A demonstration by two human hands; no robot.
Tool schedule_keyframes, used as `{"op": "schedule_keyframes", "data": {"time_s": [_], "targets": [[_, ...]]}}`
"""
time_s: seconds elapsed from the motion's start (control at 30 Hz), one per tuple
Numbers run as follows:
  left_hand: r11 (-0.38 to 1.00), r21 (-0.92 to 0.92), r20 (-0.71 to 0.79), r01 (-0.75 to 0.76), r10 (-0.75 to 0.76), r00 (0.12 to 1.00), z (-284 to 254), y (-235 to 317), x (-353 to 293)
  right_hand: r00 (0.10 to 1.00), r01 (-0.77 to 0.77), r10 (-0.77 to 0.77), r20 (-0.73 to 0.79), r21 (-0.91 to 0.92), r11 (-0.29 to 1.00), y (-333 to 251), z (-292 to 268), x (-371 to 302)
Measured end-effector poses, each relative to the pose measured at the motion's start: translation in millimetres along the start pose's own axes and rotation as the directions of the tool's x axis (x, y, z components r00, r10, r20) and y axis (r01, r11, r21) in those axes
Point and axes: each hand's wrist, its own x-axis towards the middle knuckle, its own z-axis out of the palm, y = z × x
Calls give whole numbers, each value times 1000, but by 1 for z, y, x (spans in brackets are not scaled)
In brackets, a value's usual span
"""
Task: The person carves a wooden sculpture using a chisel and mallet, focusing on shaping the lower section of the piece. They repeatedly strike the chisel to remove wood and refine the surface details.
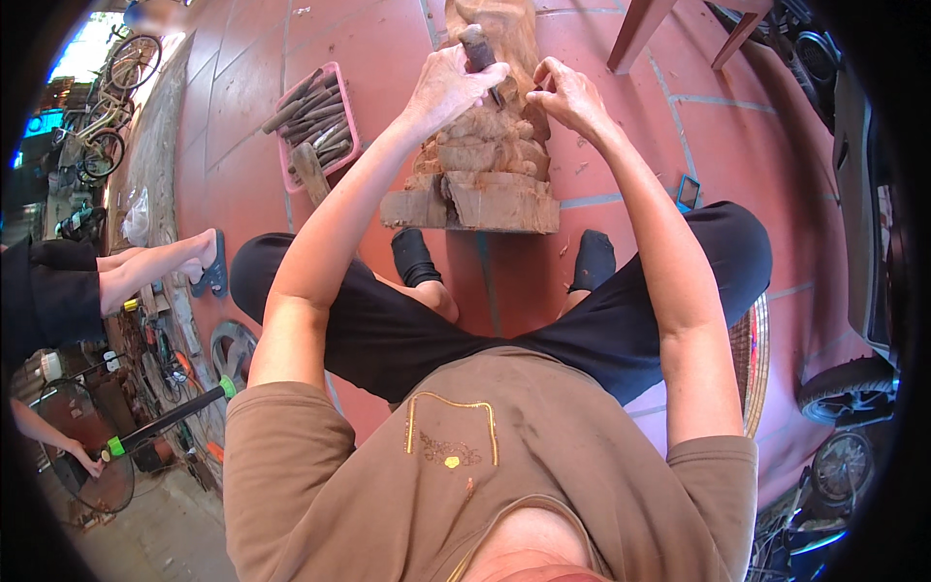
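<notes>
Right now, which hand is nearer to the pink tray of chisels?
Left. The left hand grips a chisel on the wooden carving, just right of the pink tray; the right hand lies farther right.

Open red tiled floor [621,136] right of the wooden carving [490,155], free up to the small blue object [688,191]. On the left, narrow gap only, blocked by pink tray [287,160] of chisels and mallet [311,173]. Behind, wooden legs [635,34].
</notes>
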Motion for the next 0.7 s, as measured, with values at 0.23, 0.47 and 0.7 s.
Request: {"op": "schedule_keyframes", "data": {"time_s": [0.23,0.47,0.7], "targets": [[980,177,21,92,-98,995,-5,12,6,998,-22,20,-55,-38,999,2,7,-2],[999,54,-27,3,-2,1000,4,5,3,1000,-27,27,15,9,1000,-4,-1,-1],[961,256,24,108,-119,993,-4,14,12,998,-17,16,-62,-15,1000,1,5,-3]]}}
